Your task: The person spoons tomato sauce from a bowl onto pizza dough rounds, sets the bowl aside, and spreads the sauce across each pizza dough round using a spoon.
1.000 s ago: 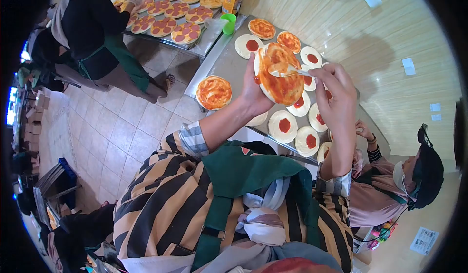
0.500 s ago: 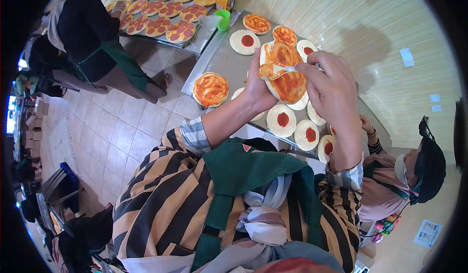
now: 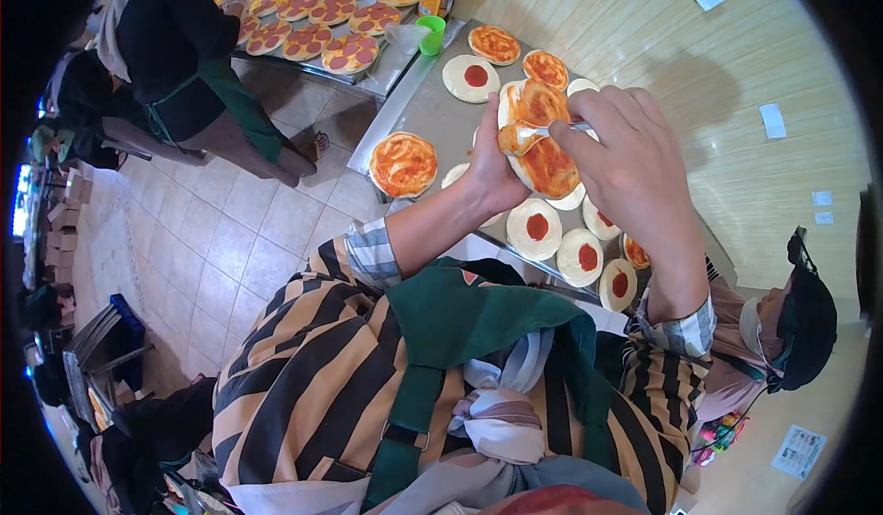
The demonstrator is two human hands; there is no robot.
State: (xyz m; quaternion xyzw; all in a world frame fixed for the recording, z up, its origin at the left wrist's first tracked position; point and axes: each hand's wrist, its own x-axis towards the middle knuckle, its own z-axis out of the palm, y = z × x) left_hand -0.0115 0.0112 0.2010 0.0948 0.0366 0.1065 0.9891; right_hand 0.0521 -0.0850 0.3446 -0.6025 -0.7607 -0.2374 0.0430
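item: small pizza base (image 3: 543, 143), sauce-coated, being held tilted above the steel table (image 3: 432, 124) at about 12 o'clock of the view, left hand (image 3: 489, 170) clamping fingers around its lower-left edge. right hand (image 3: 625, 161), at 1 o'clock, is pinching a spoon (image 3: 543, 131) with fingers together, bowl touching the sauce. sauced base (image 3: 403, 164) is lying at 9 o'clock of the held one; dotted bases (image 3: 533, 228) at 6 o'clock.

pizza base (image 3: 538, 143): round, sauce-smeared, tilted | spoon (image 3: 533, 132): on sauce

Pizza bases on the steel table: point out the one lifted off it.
The pizza base in the left hand, sauce spread across it by the right hand; the rest lie flat.
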